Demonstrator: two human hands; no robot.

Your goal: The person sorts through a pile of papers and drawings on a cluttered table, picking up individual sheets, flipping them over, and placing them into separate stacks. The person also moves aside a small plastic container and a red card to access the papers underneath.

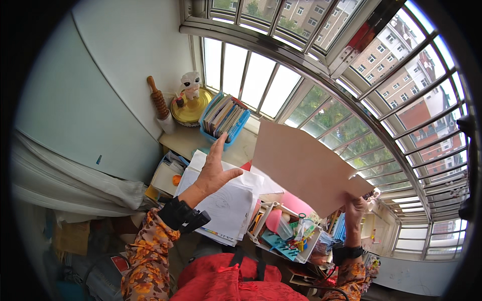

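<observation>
In my right hand (354, 210) I grip a large sheet of tan paper or card (297, 161) by its lower right corner. The sheet is raised over the right part of the table, with a torn notch in its edge near the hand. My left hand (216, 171) is raised and holds nothing, its fingers apart and pointing away from me. Beneath it lies a stack of white paper (226, 207), whose top sheet bears a faint pencil drawing. Beyond its fingertips stands a blue plastic basket (233, 141) packed with upright books (228, 113).
A white tray (303, 257) holds scissors, pens and small plastic pieces. At the back left are a carved wooden rolling pin (160, 101), a round gold tin (201, 107) and a white figurine (191, 84). Barred windows (260, 82) bound the far side; a white curtain (83, 180) hangs left.
</observation>
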